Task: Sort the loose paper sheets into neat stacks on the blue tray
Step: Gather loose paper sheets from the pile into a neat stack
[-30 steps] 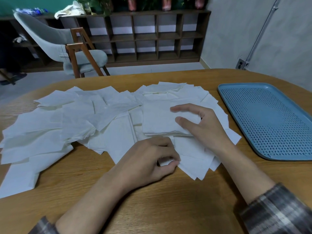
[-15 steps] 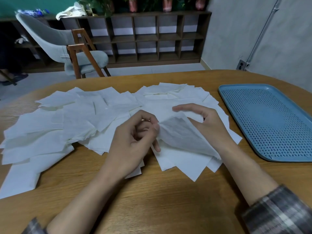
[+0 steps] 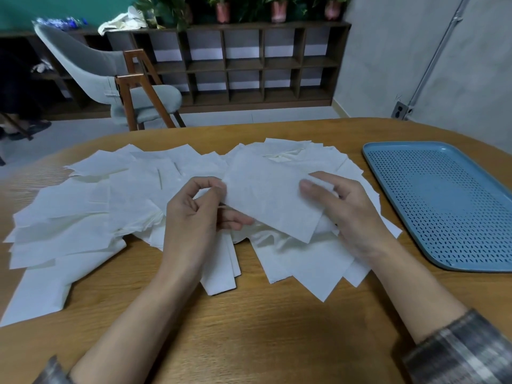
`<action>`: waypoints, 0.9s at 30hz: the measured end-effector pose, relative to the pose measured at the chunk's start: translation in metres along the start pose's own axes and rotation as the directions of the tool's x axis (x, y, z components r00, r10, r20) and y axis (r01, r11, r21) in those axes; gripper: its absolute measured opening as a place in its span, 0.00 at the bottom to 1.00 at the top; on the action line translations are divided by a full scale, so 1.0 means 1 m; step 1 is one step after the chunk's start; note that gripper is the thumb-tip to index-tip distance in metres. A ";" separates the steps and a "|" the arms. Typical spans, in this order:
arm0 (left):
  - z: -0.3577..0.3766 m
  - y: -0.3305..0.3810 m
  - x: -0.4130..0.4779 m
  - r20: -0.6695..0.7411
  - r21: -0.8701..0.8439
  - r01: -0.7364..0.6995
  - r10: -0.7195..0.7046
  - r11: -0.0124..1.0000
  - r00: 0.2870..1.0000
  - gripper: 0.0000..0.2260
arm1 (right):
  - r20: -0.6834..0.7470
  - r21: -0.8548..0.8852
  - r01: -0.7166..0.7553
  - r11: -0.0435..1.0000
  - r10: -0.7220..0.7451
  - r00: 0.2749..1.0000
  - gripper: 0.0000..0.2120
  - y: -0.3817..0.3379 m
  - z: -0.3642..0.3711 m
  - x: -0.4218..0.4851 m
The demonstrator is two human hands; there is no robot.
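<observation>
Left hand [image 3: 194,217] and right hand [image 3: 352,214] pinch one thin rectangular sheet [image 3: 266,200].

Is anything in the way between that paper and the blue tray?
Nothing visible. The left hand and right hand hold the sheet above the pile; beyond it only bare table reaches the blue tray.

Head-worn view, forward and down, near the table [image 3: 249,342]
</observation>
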State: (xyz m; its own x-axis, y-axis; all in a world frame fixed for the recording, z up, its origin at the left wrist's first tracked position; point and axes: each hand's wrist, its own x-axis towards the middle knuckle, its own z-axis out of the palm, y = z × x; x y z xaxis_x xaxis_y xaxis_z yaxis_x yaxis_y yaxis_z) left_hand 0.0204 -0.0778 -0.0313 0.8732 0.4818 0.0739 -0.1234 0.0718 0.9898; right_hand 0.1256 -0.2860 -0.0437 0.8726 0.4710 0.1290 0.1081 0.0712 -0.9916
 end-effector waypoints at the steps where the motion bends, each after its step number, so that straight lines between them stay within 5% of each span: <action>1: -0.001 -0.002 0.000 -0.005 0.073 -0.033 0.033 0.997 0.999 0.06 | -0.024 -0.085 0.036 0.996 -0.039 0.999 0.10 0.001 -0.001 0.000; 4: -0.007 -0.002 0.001 0.026 0.299 -0.209 0.212 0.931 0.977 0.09 | -0.006 -0.156 0.072 0.985 -0.074 0.997 0.09 -0.002 -0.001 -0.002; 6: -0.007 0.005 -0.001 0.108 0.291 -0.277 0.256 0.916 0.961 0.10 | 0.062 -0.133 0.090 0.987 -0.082 0.995 0.09 -0.006 0.000 -0.004; 9: -0.009 0.010 -0.002 0.292 0.248 -0.349 0.274 0.904 0.916 0.25 | 0.129 -0.141 0.074 0.987 -0.056 0.990 0.09 -0.005 0.002 -0.005; 12: -0.009 0.007 -0.001 0.408 0.368 -0.459 0.303 0.808 0.861 0.19 | 0.138 -0.172 0.050 0.984 -0.027 0.990 0.09 -0.006 0.006 -0.006; 14: -0.007 0.004 -0.001 0.381 0.370 -0.412 0.269 0.833 0.885 0.10 | 0.136 -0.231 0.090 0.969 -0.059 0.989 0.13 -0.007 0.006 -0.006; 19: -0.006 0.001 -0.001 0.170 0.260 -0.256 0.217 0.931 0.961 0.07 | 0.140 -0.169 0.113 0.979 -0.090 0.986 0.25 -0.007 0.005 -0.005; 27: 0.004 -0.002 -0.007 0.203 0.263 -0.216 0.165 0.940 0.965 0.10 | 0.098 -0.145 0.095 0.985 -0.081 0.992 0.31 -0.007 0.009 -0.007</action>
State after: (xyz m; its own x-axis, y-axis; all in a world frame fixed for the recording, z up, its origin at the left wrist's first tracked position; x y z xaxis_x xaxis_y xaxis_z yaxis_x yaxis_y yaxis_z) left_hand 0.0167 -0.0844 -0.0333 0.9183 0.2991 0.2594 -0.1809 -0.2658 0.9469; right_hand 0.1150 -0.2820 -0.0374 0.8103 0.5472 0.2098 0.2587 -0.0127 -0.9659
